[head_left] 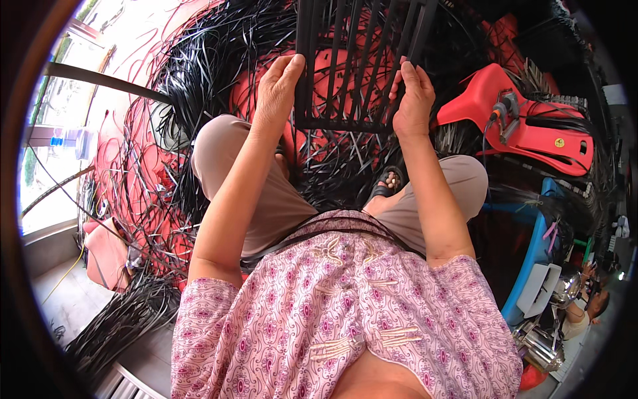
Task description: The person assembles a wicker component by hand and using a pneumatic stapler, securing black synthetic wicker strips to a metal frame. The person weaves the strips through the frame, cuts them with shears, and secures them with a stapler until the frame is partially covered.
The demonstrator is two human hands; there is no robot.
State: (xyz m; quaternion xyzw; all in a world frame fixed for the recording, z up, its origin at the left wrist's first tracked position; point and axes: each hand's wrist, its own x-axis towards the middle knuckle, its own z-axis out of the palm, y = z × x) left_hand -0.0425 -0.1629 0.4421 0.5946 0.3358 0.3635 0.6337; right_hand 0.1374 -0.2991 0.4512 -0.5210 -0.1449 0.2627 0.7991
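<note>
A black rectangular frame with several slats (345, 124) is held up in front of me, between my hands, with its top cut off by the picture's edge. My left hand (276, 90) is closed on the left side bar, its thumb pointing up along it. On the opposite bar, my right hand (413, 103) is closed too, with some fingertips showing by the edge and the rest hidden. Beneath the frame lie loose black strips (222, 56) and a red surface (325, 73), partly seen through the slats.
To the right, a red plastic seat (555, 136) carries a corded tool (508, 110). A blue tub (530, 259) and shiny metal vessels (541, 346) stand lower right, near another person (585, 312). A pink bag-like thing (106, 256) and bundled dark strips (126, 322) lie at left.
</note>
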